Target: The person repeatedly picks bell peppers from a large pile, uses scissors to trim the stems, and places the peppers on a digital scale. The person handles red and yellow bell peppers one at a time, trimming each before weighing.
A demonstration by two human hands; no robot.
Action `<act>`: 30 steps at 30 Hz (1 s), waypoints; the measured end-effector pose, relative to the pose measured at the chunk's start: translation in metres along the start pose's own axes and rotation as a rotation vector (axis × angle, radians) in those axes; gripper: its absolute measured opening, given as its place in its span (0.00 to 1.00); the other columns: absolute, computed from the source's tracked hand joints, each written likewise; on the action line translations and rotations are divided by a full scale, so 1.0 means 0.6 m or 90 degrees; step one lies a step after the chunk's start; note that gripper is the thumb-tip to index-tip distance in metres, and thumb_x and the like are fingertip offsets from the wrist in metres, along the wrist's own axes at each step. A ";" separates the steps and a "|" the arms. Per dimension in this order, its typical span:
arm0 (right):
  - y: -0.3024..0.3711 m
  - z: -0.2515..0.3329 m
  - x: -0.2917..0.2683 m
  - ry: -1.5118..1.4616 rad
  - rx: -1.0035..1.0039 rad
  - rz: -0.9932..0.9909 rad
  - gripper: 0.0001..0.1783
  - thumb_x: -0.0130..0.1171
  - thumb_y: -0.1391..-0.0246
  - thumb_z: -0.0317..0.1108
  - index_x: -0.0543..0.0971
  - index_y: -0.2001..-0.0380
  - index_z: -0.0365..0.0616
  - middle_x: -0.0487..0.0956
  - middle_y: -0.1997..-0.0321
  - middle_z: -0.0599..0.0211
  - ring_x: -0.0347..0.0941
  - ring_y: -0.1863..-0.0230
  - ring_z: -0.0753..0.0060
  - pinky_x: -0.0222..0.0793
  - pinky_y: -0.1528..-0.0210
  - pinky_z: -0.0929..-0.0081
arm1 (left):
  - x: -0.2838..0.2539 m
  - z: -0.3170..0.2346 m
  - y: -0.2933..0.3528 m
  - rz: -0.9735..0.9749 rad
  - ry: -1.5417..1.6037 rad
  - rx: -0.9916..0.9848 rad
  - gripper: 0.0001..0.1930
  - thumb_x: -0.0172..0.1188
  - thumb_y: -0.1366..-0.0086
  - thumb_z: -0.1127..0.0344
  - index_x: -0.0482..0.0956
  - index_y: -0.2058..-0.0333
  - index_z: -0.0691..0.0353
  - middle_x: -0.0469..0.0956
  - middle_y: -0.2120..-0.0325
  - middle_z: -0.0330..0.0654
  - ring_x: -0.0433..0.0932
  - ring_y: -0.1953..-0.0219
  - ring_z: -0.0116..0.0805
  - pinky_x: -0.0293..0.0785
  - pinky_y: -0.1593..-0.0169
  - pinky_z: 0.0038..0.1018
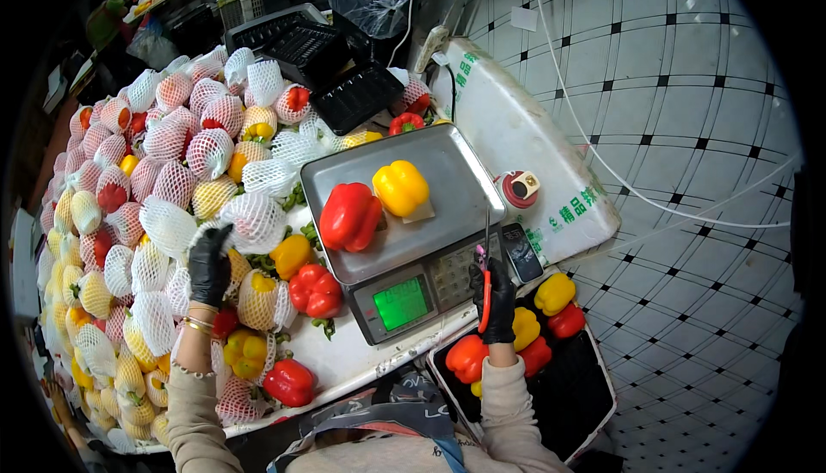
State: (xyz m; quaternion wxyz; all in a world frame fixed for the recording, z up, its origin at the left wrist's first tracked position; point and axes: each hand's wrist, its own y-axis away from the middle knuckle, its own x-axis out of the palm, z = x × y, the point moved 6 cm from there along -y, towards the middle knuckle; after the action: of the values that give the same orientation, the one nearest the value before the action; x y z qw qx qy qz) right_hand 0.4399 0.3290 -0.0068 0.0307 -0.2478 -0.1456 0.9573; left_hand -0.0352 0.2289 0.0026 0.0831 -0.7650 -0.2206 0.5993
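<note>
My left hand [209, 266], in a black glove, is over the pile of foam-netted peppers, its fingers stretched out beside a white-netted pepper [254, 222]. In my right hand [497, 301], also black-gloved, is a pair of scissors [485, 288] with orange-red handles, the blades pointing away from me. Between my hands stands a scale [400, 296] with a lit green display. A red bell pepper [350, 216] and a yellow bell pepper [401, 188] sit on its metal pan [430, 150]. Bare peppers, including a red one [316, 290], lie left of the scale.
A black-lined crate [564, 378] with several red and yellow peppers stands below my right hand. Black plastic trays [354, 98] lie at the back. A phone [520, 252] and a red-and-white round object [520, 187] rest right of the scale on white foam board [516, 129]. A white cable [594, 142] hangs across the right side.
</note>
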 end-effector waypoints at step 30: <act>-0.218 0.093 0.233 0.207 -0.032 0.253 0.43 0.70 0.68 0.49 0.62 0.49 0.44 0.73 0.54 0.53 0.70 0.53 0.51 0.65 0.53 0.63 | -0.022 -0.246 0.255 0.224 0.419 -0.076 0.16 0.58 0.47 0.65 0.74 0.59 0.63 0.75 0.64 0.50 0.75 0.63 0.47 0.72 0.60 0.35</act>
State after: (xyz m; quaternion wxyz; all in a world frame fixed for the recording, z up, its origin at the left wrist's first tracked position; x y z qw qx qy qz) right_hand 0.2887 0.4575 0.0131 -0.1410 -0.4226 -0.1112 0.8883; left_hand 0.1394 0.1071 -0.0060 0.0006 -0.9464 -0.0823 0.3123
